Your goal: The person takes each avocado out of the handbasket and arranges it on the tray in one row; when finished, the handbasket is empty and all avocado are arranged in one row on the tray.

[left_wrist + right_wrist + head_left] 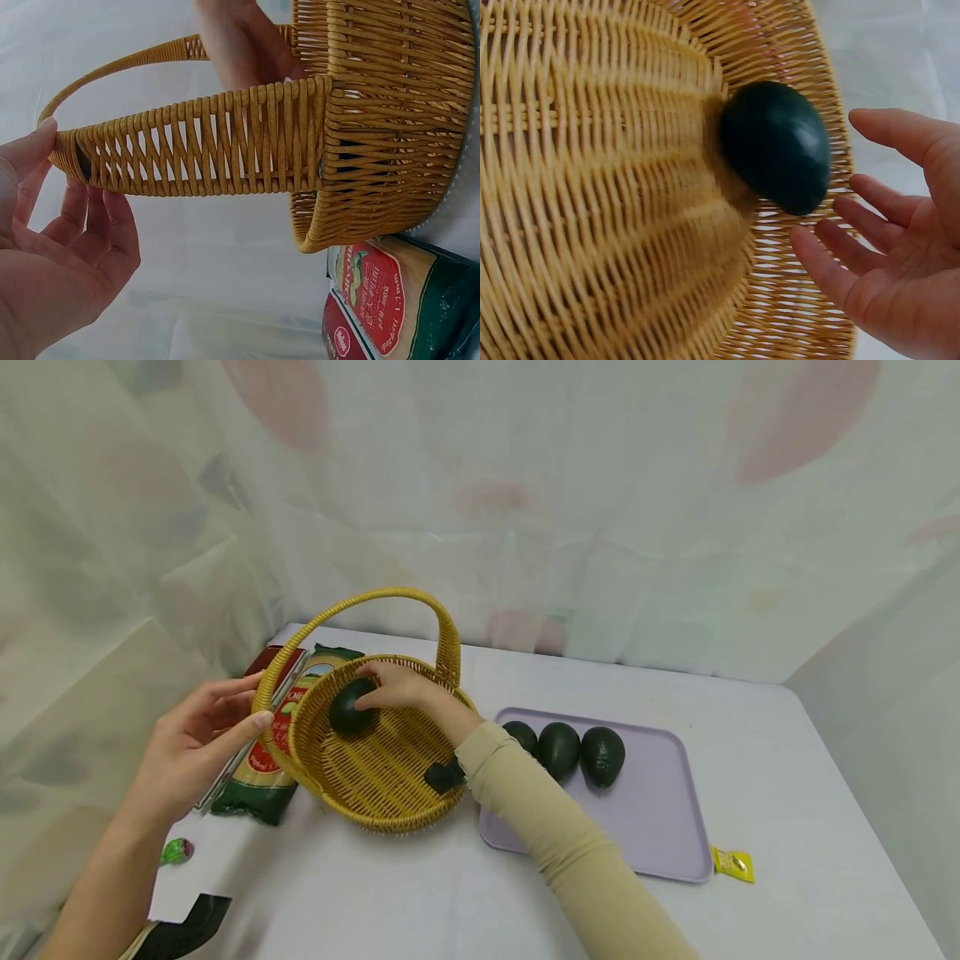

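Note:
Between thumb and fingers, my left hand (197, 739) pinches the left side of the arched handle (202, 146) of a yellow wicker basket (386, 781). Inside, a dark green avocado (348, 710) rests against the basket's far left wall. My right hand (397, 687) reaches over the rim beside this avocado. In the right wrist view its fingers (829, 266) are spread and stand just apart from the avocado (776, 146). Three more avocados, left (519, 735), middle (558, 750) and right (602, 757), lie in a row on a lilac tray (652, 810), partly behind my right sleeve.
A green, red and tan food packet (258, 785) lies left of the basket, partly under its handle, with a dark red packet (273, 658) alongside. A green wrapped candy (177, 851) is near my left forearm. A yellow sachet (733, 864) touches the tray's right corner.

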Demonstrator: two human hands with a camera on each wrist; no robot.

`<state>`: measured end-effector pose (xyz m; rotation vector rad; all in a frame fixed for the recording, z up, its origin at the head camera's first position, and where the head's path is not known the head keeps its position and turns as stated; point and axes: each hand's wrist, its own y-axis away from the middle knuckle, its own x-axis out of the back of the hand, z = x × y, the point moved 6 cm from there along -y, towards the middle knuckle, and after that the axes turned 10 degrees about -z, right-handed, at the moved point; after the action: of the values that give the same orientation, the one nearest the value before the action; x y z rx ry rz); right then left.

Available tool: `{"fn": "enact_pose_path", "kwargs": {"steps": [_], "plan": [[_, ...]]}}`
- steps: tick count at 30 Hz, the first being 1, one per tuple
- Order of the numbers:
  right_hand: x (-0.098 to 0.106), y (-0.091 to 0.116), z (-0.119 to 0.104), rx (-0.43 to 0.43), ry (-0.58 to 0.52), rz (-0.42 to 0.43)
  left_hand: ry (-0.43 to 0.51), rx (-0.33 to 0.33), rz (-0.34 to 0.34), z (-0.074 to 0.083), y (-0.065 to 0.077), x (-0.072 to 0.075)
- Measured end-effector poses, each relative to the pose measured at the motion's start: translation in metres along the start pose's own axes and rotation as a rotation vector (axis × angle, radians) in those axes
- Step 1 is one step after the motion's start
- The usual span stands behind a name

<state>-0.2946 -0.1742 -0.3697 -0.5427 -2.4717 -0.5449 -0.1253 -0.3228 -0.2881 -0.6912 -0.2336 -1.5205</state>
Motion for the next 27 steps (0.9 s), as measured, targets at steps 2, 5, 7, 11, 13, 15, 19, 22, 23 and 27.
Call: {"fn": "enact_pose_path", "kwargs": {"steps": [2,5,7,11,13,15,19,22,23,27], "plan": [[-0.004,-0.003,0.001,0.002,0.033,-0.015,-0.001,0.001,0.001,0.000,0.000,0.000],[-0.009,-0.006,0.004,-0.006,0.104,-0.029,0.007,-0.008,-0.002,0.001,0.001,0.000],[-0.010,-0.006,0.007,-0.033,0.166,-0.032,0.015,-0.019,-0.004,0.002,0.001,0.000],[-0.010,-0.005,0.011,-0.092,0.242,-0.041,0.020,-0.033,-0.003,0.003,0.001,0.000],[-0.010,-0.004,0.013,-0.093,0.216,-0.043,0.015,-0.031,-0.001,0.003,0.001,0.000],[-0.011,-0.002,0.014,-0.082,0.160,-0.047,0.008,-0.028,0.002,0.002,0.002,0.001],[-0.014,-0.002,0.015,-0.053,0.105,-0.092,0.008,-0.024,0.001,0.002,0.002,0.001],[-0.017,-0.002,0.016,-0.035,0.133,-0.140,0.009,-0.025,0.001,0.001,0.002,0.000],[-0.018,-0.002,0.016,-0.030,0.145,-0.153,0.008,-0.025,0.001,0.001,0.001,0.000],[-0.020,-0.001,0.016,-0.021,0.175,-0.187,0.002,-0.025,0.002,0.002,0.001,0.000]]}}
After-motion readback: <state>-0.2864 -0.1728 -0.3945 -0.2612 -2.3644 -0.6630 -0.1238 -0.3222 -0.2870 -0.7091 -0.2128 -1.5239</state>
